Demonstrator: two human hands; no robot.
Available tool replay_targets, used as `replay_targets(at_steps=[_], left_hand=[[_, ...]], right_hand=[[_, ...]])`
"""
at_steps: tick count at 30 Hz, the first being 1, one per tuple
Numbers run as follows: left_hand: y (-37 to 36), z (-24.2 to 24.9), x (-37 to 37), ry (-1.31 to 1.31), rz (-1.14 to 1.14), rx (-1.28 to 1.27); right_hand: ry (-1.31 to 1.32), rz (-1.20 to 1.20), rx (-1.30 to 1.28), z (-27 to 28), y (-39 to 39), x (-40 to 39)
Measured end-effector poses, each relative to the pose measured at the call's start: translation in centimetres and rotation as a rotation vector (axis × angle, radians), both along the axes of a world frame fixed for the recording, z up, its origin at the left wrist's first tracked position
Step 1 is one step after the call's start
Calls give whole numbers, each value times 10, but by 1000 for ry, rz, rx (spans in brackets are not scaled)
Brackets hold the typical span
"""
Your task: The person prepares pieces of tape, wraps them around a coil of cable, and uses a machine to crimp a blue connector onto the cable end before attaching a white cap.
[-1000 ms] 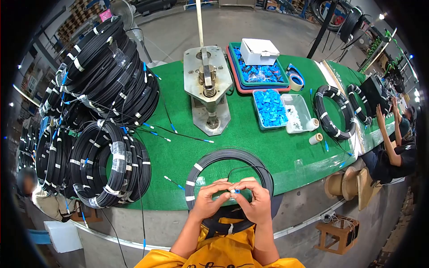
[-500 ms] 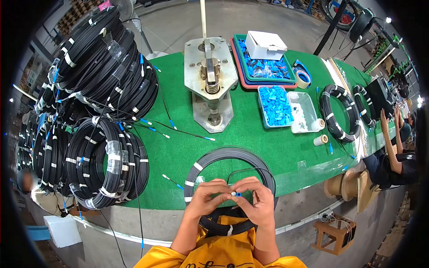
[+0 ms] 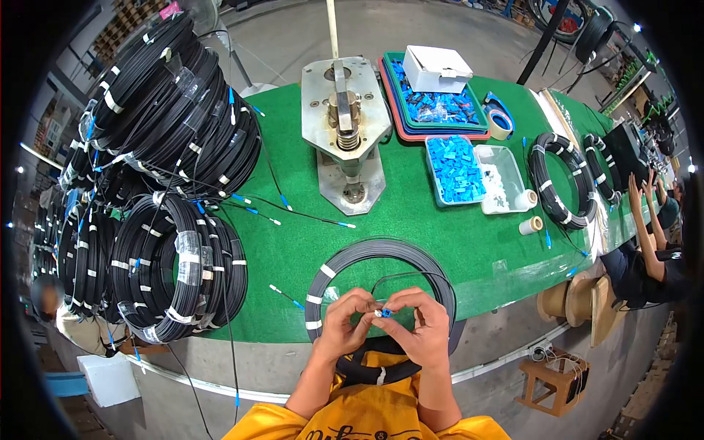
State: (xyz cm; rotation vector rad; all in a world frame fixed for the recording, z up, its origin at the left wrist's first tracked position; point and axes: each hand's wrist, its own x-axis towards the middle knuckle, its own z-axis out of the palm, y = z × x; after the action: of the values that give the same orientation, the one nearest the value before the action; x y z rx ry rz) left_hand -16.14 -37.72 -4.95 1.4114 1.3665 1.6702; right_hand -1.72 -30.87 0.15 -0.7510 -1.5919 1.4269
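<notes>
My left hand (image 3: 347, 324) and my right hand (image 3: 419, 326) meet in front of my chest, thumbs and fingertips pinched together. Between the right fingertips is a blue cable connector (image 3: 386, 313). A tiny white piece (image 3: 378, 313) shows at the left fingertips, right beside the connector; its exact kind is too small to tell. Behind the hands lies a coil of black cable (image 3: 378, 248), banded with white tape and overhanging the table's near edge. A thin black cable end arches from the coil toward my right hand. Fingers partly hide the connector.
Tall stacks of black cable coils (image 3: 172, 110) fill the left. A metal press (image 3: 345, 117) stands mid-table. Blue parts sit in a clear tub (image 3: 455, 172) beside another tub (image 3: 506, 180). Stacked trays (image 3: 392, 88) carry a white box (image 3: 438, 68). A co-worker's arms (image 3: 645, 227) show far right.
Both hands stay together, rising very slightly. More of the blue connector shows between the fingertips, and the white piece sits slightly further left. The whole view has shifted a little.
</notes>
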Motion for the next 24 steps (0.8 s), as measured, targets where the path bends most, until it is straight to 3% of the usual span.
replay_targets(at_steps=[13, 24], left_hand=[[4, -4, 5, -118, -9, 46], [3, 1, 4, 30, 16, 67]], right_hand=[[-3, 18, 117, 2, -1, -5], [-75, -40, 136, -1, -2, -2]])
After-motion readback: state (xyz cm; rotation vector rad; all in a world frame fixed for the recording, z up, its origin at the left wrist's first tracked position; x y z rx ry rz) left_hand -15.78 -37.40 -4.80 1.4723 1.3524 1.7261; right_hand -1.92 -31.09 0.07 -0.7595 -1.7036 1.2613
